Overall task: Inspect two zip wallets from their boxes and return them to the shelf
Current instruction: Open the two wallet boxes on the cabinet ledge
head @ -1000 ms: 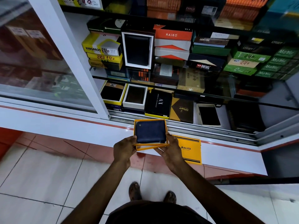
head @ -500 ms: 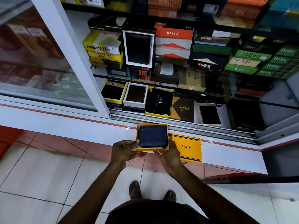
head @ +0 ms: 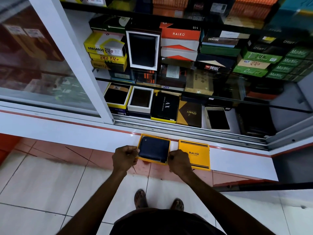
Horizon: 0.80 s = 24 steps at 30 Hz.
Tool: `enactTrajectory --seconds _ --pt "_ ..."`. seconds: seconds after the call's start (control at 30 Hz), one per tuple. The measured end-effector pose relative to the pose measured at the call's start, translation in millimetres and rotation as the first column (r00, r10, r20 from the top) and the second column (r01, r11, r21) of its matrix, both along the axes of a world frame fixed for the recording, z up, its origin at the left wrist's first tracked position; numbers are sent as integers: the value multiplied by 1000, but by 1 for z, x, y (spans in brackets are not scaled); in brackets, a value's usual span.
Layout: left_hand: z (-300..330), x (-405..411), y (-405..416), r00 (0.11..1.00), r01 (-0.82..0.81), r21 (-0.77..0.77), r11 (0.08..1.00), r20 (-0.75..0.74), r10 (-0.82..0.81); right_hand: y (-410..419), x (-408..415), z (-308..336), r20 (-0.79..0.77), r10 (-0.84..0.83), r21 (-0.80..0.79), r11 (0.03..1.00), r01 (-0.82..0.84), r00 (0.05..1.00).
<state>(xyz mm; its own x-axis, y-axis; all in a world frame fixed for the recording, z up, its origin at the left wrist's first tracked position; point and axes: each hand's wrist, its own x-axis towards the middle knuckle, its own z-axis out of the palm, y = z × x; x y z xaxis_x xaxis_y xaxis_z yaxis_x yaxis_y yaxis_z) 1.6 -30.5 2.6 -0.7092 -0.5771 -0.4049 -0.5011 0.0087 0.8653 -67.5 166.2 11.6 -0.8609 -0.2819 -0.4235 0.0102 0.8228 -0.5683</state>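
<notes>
Head view, nearest first: I saw my two feet on the pale floor tiles, then both forearms reaching forward to the white ledge (head: 71, 138) below the display cabinet. My left hand (head: 124, 157) was curled closed on the left edge of the open yellow box (head: 153, 162), and my right hand (head: 179, 161) was curled closed on its right edge, so the box sat squarely between them at the ledge's front edge. The navy zip wallet (head: 155, 148) lay flat inside that box, its long axis running left to right from hand to hand, equally near both. Just right of the box, touching my right hand, lay the yellow lid (head: 194, 154) marked BALISI, also at the front edge. I judged the lid the next thing needed, and the right hand plainly the nearer one for it. Beyond the sliding track the lower shelf (head: 235, 122) held open and closed wallet boxes, with a gap I could not make out clearly for the return.
</notes>
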Motion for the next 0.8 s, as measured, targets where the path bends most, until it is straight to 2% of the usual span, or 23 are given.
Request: enactTrajectory --seconds 0.07,0.17,0.27,0.33,0.43,0.5,0.63,0.73,0.8 --pt "-3 -1 0 1000 5 -25 1000 -22 -6 1 -9 4 -16 28 22 999 -27 999" --pt "-9 -2 4 999 -31 -26 999 -42 30 0 -16 11 -42 -23 -15 1000 22 999" --pt "-13 -1 5 999 12 -80 997 -35 -15 1 -16 14 -66 -15 -11 1000 14 998" --pt "-14 0 3 997 69 -219 973 -1 -71 3 -13 16 -77 6 -17 1000 -8 997" --pt "-7 -2 8 993 116 -503 856 36 -113 14 -7 21 -184 19 -27 999 -25 983" --pt "7 -6 23 982 135 -550 824 -36 -185 31 -4 24 -240 -34 -45 999 24 970" --pt "33 -17 69 915 279 -476 834 -133 -382 69 -3 27 -284 -89 3 996 94 955" --pt "38 -32 101 877 436 -357 826 -40 -480 91 -5 28 -274 -162 84 978 191 948" --pt "39 -43 116 832 542 -288 789 51 -553 101 -10 23 -201 -223 136 958 252 954"
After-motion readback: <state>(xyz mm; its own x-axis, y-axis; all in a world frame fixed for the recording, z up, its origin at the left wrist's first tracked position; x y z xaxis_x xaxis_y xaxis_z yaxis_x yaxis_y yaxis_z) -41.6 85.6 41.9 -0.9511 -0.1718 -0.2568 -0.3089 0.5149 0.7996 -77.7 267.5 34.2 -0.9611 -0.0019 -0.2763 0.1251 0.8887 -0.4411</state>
